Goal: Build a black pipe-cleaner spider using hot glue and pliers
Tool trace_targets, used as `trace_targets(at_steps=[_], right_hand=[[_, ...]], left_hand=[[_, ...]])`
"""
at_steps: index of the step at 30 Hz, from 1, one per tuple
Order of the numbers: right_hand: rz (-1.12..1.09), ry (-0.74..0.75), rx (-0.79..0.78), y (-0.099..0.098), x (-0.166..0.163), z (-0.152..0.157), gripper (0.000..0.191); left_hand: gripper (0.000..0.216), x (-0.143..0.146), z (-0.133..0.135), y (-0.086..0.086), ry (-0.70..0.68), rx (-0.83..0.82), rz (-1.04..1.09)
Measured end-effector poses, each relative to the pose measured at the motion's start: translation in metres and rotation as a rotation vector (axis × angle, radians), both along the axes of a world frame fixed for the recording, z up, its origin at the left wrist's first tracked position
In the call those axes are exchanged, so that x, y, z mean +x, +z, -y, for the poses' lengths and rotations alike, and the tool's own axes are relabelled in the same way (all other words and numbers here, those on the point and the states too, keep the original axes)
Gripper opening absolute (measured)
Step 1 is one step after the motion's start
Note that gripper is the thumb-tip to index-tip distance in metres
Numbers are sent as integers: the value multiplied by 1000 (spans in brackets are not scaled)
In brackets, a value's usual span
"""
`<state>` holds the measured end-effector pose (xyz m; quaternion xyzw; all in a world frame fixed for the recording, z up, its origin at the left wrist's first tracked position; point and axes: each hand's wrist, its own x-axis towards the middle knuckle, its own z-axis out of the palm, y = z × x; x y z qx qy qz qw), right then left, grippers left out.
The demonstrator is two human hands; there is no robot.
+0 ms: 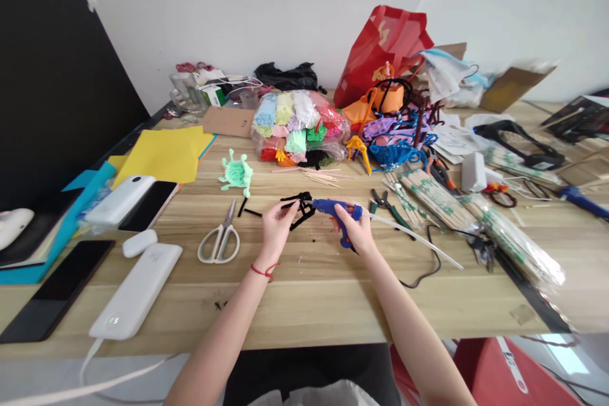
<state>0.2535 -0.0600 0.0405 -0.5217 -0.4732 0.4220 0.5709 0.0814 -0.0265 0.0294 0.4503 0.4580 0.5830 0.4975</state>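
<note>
My right hand (354,226) is closed round the handle of a blue hot glue gun (328,205), and a long white glue stick (419,241) juts from its back end. My left hand (278,225) pinches a small piece made of black fuzzy pipe cleaner (299,223), with the gun's nozzle right at it. Whether nozzle and piece touch I cannot tell. Short black pipe cleaner bits (242,207) lie left of my left hand. White-handled scissors (219,242) rest farther left, and a mint green fuzzy shape (237,173) sits beyond them.
A bag of coloured pipe cleaners (297,130) stands behind my hands, with thin sticks (323,176) before it. Pliers (392,210), packs of wooden sticks (435,196) and a black cable (431,266) lie right. Phones and a white power bank (137,292) lie left.
</note>
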Motion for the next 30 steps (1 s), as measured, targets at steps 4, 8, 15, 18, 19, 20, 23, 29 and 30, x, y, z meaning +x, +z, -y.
trace_targets(at_steps=[4, 8, 15, 18, 19, 20, 23, 29, 30], right_hand=[[-9, 13, 4, 1, 0, 0, 47], [-13, 32, 2, 2, 0, 0, 48], [27, 32, 20, 2, 0, 1, 45], [45, 26, 47, 4, -2, 3, 42], [51, 24, 56, 4, -2, 3, 42], [62, 20, 65, 4, -3, 3, 42], [123, 5, 88, 3, -3, 4, 40], [218, -9, 137, -6, -3, 6, 38], [246, -18, 150, -7, -3, 6, 37]], left_hand=[[29, 0, 0, 0, 5, -2, 2], [29, -1, 0, 0, 3, -2, 4], [30, 0, 0, 1, 0, -16, 29], [28, -1, 0, 1, -3, -19, 30], [28, -1, -1, 0, -3, -20, 30], [28, -1, -1, 0, -2, -23, 32], [29, 0, -1, -1, 6, -36, 45], [29, 0, -1, 3, 8, -57, 55], [29, 0, -1, 4, 8, -60, 55]])
